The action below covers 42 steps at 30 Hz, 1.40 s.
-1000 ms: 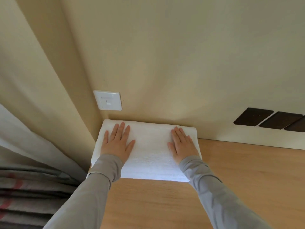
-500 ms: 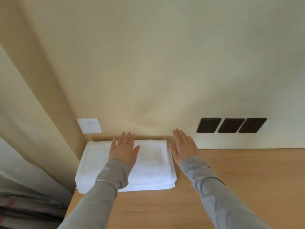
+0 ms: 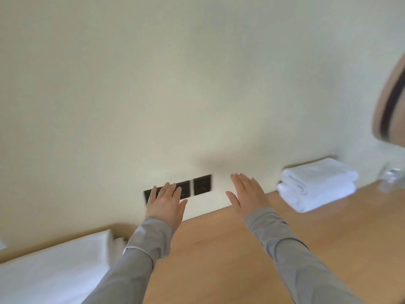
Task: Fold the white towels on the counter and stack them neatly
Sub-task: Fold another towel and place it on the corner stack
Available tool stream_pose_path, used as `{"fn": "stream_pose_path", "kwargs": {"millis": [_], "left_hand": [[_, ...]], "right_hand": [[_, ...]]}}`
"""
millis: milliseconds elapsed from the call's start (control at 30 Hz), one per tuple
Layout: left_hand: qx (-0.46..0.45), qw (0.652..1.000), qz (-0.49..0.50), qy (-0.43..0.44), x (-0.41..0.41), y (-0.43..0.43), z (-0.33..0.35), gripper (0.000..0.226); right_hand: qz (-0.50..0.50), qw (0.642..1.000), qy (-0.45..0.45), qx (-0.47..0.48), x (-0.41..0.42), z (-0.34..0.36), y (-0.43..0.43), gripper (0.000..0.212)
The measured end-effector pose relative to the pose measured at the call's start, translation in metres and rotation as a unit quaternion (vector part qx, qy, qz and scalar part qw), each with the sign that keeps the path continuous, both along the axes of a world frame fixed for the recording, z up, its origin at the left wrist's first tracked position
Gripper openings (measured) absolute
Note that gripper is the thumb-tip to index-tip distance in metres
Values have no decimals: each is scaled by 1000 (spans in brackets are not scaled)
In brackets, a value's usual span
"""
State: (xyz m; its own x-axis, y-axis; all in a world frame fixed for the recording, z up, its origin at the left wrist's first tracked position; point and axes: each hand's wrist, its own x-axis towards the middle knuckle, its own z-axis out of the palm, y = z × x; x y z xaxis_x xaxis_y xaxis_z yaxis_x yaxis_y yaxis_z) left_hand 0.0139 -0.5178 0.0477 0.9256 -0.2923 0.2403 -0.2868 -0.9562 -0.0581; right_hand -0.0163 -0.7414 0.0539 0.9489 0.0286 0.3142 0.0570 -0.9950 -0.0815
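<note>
The left grip (image 3: 165,202) is held above the surface (image 3: 219,255) close to the wall (image 3: 175,84), its fingers straight and slightly spread, with nothing held. It is seen in front of a row of dark plates (image 3: 202,184) set in the wall, part of which is covered by its fingers. The right grip (image 3: 247,196) is held beside it, well apart from it, with fingers straight and close together, the thumb out to the side, and nothing held. Both arms are covered by grey sleeves (image 3: 285,249).

One pile of folded white towels (image 3: 54,270) is seen at the lower left, lying on the surface against the wall; stepped layers are shown at its right end, just beside the left sleeve. Whether sleeve and pile touch cannot be told. A second stack (image 3: 315,185) of two folded white towels is placed at the right, on the surface against the wall, well apart from both grips. Just right of it a clear, blurred object (image 3: 390,178) is seen. A tan shape with a dark band (image 3: 392,106) is cut off by the right edge, too blurred to be identified.
</note>
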Motion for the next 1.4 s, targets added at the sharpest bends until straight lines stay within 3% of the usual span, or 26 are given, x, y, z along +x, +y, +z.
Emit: {"fn": "stream_pose_path", "kwargs": {"millis": [267,600,733,1033,1400], "left_hand": [[-36,995,-91,9,-19,-198,37,51],[-63,979,-192,7,-13,-366,40,51],[-73,977,-198,11,6,-420,29,51],[-63,983,-171,-6,89,-537,22,51],[-52,993,-102,15,129,-594,-28,52]], "right_hand": [[-142,989,-33,-25,-99,36,-195,53],[-257,965,-11,-47,-151,45,-344,54],[-278,958,-11,-76,-132,38,-396,54],[-226,969,20,-99,-29,27,-513,53],[-168,985,25,9,58,-20,-595,50]]}}
